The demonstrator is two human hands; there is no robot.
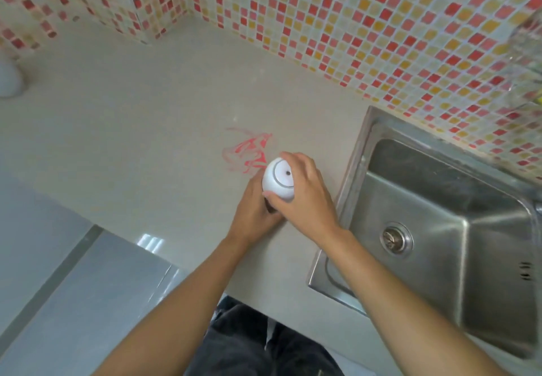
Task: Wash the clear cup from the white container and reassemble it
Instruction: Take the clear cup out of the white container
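A white rounded container [278,177] with a grey ring and a small dark hole on its top stands on the beige counter [140,129], just left of the sink. My right hand [305,196] wraps over its top and right side. My left hand [253,214] grips its lower part from the left and below. The lower body of the container is hidden by both hands. No clear cup shows; whatever is inside the container is out of sight.
A steel sink [440,217] with a drain [396,239] lies to the right. Red scribble marks [249,152] stain the counter behind the container. A white object [8,79] sits at the far left. Mosaic tiles cover the walls. A clear blurred item [528,61] hangs at the right edge.
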